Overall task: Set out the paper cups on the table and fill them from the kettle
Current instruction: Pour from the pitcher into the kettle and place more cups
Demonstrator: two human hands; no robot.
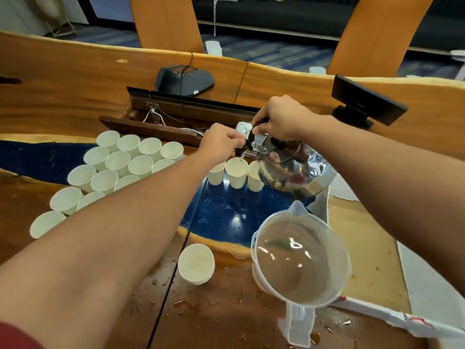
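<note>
My right hand (279, 119) grips the black handle of a shiny steel kettle (294, 170), which is tilted to the left. A thin stream of water falls from its spout into a white paper cup (236, 173) in a short row of three. My left hand (221, 143) pinches the spout's cap right above that cup. Several more white paper cups (118, 162) stand packed together to the left, partly hidden by my left forearm. One single cup (196, 263) stands near me in the middle.
A clear plastic jug (299, 263) holding water stands near right, on a white-edged board (372, 260). Water drops lie on the wood and blue resin table (226, 215). Beyond are an open cable well (176, 119), a conference phone (183, 80) and a small black screen (364, 102).
</note>
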